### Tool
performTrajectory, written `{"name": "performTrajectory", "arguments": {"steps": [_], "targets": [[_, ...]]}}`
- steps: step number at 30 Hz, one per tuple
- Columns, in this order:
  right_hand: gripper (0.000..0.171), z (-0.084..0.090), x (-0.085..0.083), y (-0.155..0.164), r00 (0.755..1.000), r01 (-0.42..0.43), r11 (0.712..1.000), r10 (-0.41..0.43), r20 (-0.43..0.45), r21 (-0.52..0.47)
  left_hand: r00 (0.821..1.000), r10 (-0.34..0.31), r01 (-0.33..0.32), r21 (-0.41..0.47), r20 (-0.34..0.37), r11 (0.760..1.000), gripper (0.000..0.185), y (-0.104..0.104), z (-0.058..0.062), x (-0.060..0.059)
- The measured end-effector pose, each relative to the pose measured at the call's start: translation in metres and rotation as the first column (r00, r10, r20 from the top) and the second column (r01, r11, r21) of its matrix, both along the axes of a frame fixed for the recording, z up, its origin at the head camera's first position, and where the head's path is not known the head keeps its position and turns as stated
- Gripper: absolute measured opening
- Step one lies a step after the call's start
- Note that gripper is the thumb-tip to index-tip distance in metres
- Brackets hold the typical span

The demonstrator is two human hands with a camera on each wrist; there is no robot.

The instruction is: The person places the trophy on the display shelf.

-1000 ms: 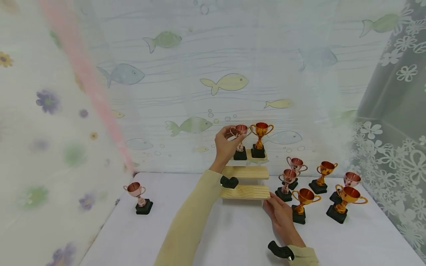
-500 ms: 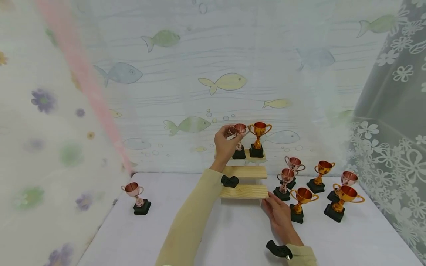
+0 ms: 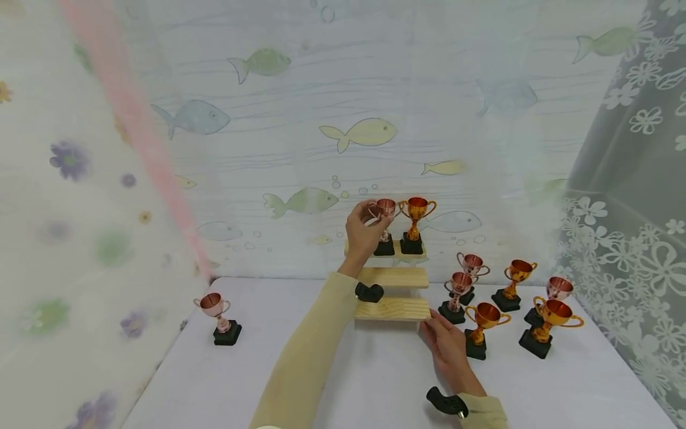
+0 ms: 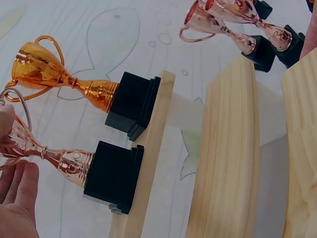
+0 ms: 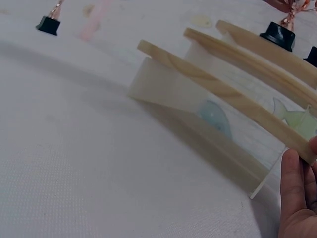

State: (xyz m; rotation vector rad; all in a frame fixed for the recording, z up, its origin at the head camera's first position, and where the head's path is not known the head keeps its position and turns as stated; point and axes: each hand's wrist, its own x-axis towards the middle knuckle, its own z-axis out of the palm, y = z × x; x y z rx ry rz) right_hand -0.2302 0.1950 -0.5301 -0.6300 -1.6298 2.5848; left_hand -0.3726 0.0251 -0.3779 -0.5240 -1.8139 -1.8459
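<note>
Nearest, right hand against the right front corner of the wooden step stand, fingers straight, touching the lowest board's edge, gripping nothing. Just right of the stand, a cluster of small trophies on the white table. Farther back, on the stand's top step, left hand curled round the rose trophy, base set down beside the gold trophy. Well left of the stand, a lone rose trophy.
</note>
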Motion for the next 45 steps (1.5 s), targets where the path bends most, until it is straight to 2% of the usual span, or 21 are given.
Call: {"name": "performTrajectory", "arguments": {"steps": [3,6,9,13,17,23,30,35,40,43,45], "targets": [[0.053,-0.001,0.000,-0.001,1.000,-0.005,1.000,0.005,-0.004,0.004,0.999,-0.006,0.007,-0.009,0.036,1.000,0.056,-0.004,-0.001,0.003],[0.054,0.000,0.000,-0.002,1.000,-0.008,1.000,0.008,-0.006,0.004,0.994,-0.032,0.033,-0.009,0.103,0.999,0.070,-0.010,-0.002,0.007],[0.054,0.000,0.000,-0.003,1.000,-0.012,1.000,0.012,-0.003,0.004,0.987,-0.057,0.061,-0.020,0.150,0.998,0.080,-0.018,-0.002,0.016],[0.054,-0.002,-0.001,-0.002,1.000,-0.017,1.000,0.017,-0.002,0.006,0.982,-0.042,0.060,-0.092,0.185,0.994,0.083,-0.034,-0.002,0.032],[0.054,-0.001,-0.002,-0.002,1.000,-0.013,1.000,0.013,-0.007,0.020,0.983,-0.007,0.038,-0.169,0.182,0.985,0.076,-0.054,-0.005,0.051],[0.054,-0.001,-0.002,-0.002,1.000,-0.005,0.999,0.005,-0.003,0.033,0.997,0.014,0.003,-0.229,0.073,0.973,0.060,-0.092,-0.013,0.078],[0.054,0.000,0.000,0.001,1.000,-0.005,1.000,0.005,0.002,0.029,1.000,-0.012,0.015,-0.212,0.016,0.977,0.049,-0.139,-0.021,0.101],[0.054,-0.001,0.000,0.001,1.000,-0.003,1.000,0.003,0.008,0.026,0.994,0.012,-0.034,-0.197,-0.110,0.980,0.045,-0.177,-0.027,0.114],[0.054,-0.001,0.000,-0.001,1.000,0.000,0.999,0.000,-0.002,0.037,0.961,0.066,-0.100,-0.112,-0.269,0.989,0.039,-0.220,-0.031,0.125],[0.053,-0.001,0.000,-0.002,1.000,0.008,0.999,-0.008,-0.003,0.040,0.923,0.140,-0.168,-0.050,-0.359,0.985,0.036,-0.245,-0.033,0.132],[0.053,0.000,0.001,-0.002,1.000,0.010,0.999,-0.011,0.002,0.039,0.897,0.202,-0.223,-0.008,-0.394,0.975,0.035,-0.261,-0.035,0.136]]}}
